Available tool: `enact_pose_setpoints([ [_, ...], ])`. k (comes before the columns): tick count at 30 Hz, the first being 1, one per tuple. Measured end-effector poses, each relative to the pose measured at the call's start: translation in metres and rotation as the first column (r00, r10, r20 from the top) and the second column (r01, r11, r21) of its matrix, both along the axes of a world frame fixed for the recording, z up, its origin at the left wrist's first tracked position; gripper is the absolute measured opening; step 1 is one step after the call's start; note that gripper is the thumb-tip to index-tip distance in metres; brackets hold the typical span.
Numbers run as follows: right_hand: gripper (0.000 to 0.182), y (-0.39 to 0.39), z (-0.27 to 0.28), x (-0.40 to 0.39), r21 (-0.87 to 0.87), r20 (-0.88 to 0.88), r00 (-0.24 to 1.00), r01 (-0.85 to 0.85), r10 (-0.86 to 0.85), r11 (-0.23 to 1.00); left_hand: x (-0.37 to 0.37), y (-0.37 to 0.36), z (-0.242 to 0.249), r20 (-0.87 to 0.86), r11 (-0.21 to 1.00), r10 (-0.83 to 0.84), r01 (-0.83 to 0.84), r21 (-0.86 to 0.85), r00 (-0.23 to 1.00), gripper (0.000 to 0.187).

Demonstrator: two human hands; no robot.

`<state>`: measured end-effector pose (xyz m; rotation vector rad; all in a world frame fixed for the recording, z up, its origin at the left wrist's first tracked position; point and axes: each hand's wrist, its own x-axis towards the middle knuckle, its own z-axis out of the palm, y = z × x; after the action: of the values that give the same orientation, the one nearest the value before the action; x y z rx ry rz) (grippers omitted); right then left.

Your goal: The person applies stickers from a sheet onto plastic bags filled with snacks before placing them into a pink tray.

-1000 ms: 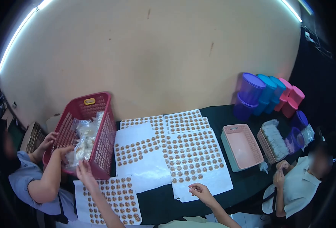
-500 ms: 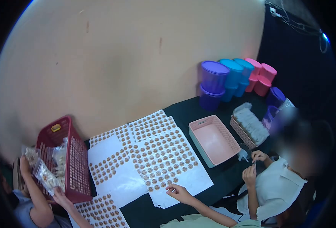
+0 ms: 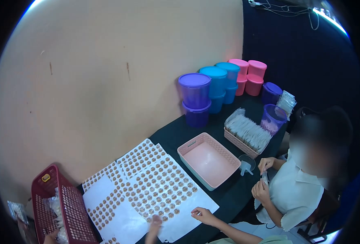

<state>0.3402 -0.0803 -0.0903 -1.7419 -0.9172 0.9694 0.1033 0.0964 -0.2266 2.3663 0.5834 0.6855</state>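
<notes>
My left hand point(image 3: 154, 226) is smeared by motion over the lower edge of the sticker rows, so what its fingers do does not show. Beneath it spread white sheets of round brown stickers point(image 3: 153, 191), overlapping one another on the dark table. Over the bare right part of the largest sheet rests my right hand point(image 3: 204, 216), its fingers loosely bent and apart, with nothing visible in them. To the left stands a dark red plastic basket point(image 3: 76, 211) with clear packets of pale food point(image 3: 54, 209) inside.
Another person's hand point(image 3: 51, 236) reaches into the basket from the left. A pink tray point(image 3: 208, 162) and a basket of packed pouches point(image 3: 248, 132) stand on the right. Purple tubs point(image 3: 195, 87), blue and pink ones line the back. A co-worker point(image 3: 296, 195) handles something small at right.
The view has swung right, shifting the table leftward and down. My left hand has gone from a packet at the red basket to the sticker sheets. My right hand stays near the sheet.
</notes>
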Motion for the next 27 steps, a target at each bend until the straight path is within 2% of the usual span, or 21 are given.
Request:
enact_pose_setpoints([
  [1,0.025,0.004,-0.005,0.000,0.025,0.011,1.000,-0.013,0.013,1.000,0.046,-0.042,0.071,-0.154,0.604,0.098,-0.182,-0.775,0.983,0.043],
  [2,0.025,0.008,-0.001,0.001,0.043,0.021,0.999,-0.029,0.028,0.999,0.073,-0.065,0.093,-0.158,0.685,-0.056,-0.077,-0.725,0.986,0.042],
  [4,0.023,0.014,0.011,-0.003,0.001,-0.069,0.996,-0.058,0.058,0.998,0.100,-0.097,0.120,0.067,0.660,-0.291,0.251,-0.708,0.955,0.050],
  [5,0.022,0.018,0.012,-0.002,0.026,-0.005,0.999,-0.045,0.045,0.999,0.107,-0.099,0.127,0.074,0.654,-0.296,0.259,-0.711,0.952,0.050],
  [6,0.020,0.020,0.011,0.000,0.051,0.055,0.998,-0.032,0.029,0.998,0.111,-0.100,0.133,0.040,0.588,-0.254,0.187,-0.787,0.966,0.054],
  [7,0.018,0.020,0.008,0.005,0.081,-0.033,0.999,0.006,-0.003,0.997,0.111,-0.102,0.140,-0.005,0.515,-0.212,0.107,-0.851,0.977,0.058],
  [8,0.017,0.024,0.003,0.012,0.110,-0.125,0.992,0.041,-0.027,0.993,0.109,-0.101,0.155,-0.040,0.594,-0.160,0.064,-0.802,0.986,0.054],
  [10,0.014,0.028,-0.009,0.033,0.199,-0.199,0.971,0.173,-0.133,0.964,0.091,-0.087,0.139,-0.055,0.680,-0.123,0.044,-0.732,0.991,0.049],
  [11,0.016,0.030,0.010,0.042,0.205,-0.178,0.952,0.281,-0.247,0.937,0.081,-0.082,0.136,-0.077,0.634,-0.059,-0.023,-0.773,0.995,0.044],
  [12,0.022,0.031,0.020,0.055,0.157,-0.086,0.931,0.364,-0.354,0.918,0.068,-0.075,0.132,-0.121,0.643,-0.030,-0.073,-0.762,0.992,0.044],
  [14,0.036,0.037,0.024,0.081,0.239,-0.198,0.820,0.571,-0.537,0.785,0.041,-0.063,0.127,-0.179,0.685,-0.002,-0.129,-0.717,0.984,0.044],
  [16,0.039,0.046,0.028,0.115,0.297,-0.166,0.779,0.624,-0.605,0.722,0.014,-0.053,0.117,-0.221,0.697,0.058,-0.198,-0.689,0.974,0.045],
  [17,0.033,0.056,0.033,0.129,0.380,0.021,0.707,0.649,-0.707,0.659,-0.002,-0.050,0.106,-0.224,0.712,0.102,-0.229,-0.664,0.969,0.045],
  [18,0.023,0.064,0.027,0.150,0.383,0.182,0.669,0.627,-0.721,0.678,-0.015,-0.045,0.094,-0.229,0.723,0.147,-0.263,-0.639,0.962,0.045],
  [19,0.019,0.074,0.013,0.168,0.377,0.337,0.617,0.604,-0.711,0.702,-0.022,-0.043,0.103,-0.271,0.705,0.121,-0.275,-0.653,0.955,0.043],
  [20,0.019,0.086,-0.004,0.180,0.369,0.330,0.632,0.597,-0.701,0.712,-0.029,-0.045,0.110,-0.282,0.700,0.137,-0.294,-0.650,0.949,0.043],
  [22,0.038,0.111,-0.016,0.197,0.296,0.606,0.538,0.531,-0.586,0.794,-0.033,-0.045,0.117,-0.307,0.678,0.207,-0.363,-0.640,0.929,0.042],
  [23,0.038,0.122,-0.013,0.201,0.296,0.606,0.543,0.525,-0.582,0.798,-0.033,-0.039,0.104,-0.277,0.674,0.206,-0.341,-0.655,0.939,0.043],
  [24,0.047,0.134,-0.014,0.200,0.149,0.684,0.541,0.554,-0.490,0.819,-0.033,-0.040,0.097,-0.283,0.667,0.213,-0.351,-0.657,0.935,0.043],
  [25,0.057,0.141,-0.017,0.197,-0.006,0.745,0.546,0.579,-0.383,0.815,-0.027,-0.042,0.104,-0.320,0.639,0.221,-0.385,-0.666,0.921,0.045],
  [27,0.059,0.144,-0.036,0.190,-0.083,0.784,0.547,0.562,-0.295,0.823,-0.003,-0.049,0.139,-0.407,0.580,0.241,-0.467,-0.667,0.881,0.048],
])
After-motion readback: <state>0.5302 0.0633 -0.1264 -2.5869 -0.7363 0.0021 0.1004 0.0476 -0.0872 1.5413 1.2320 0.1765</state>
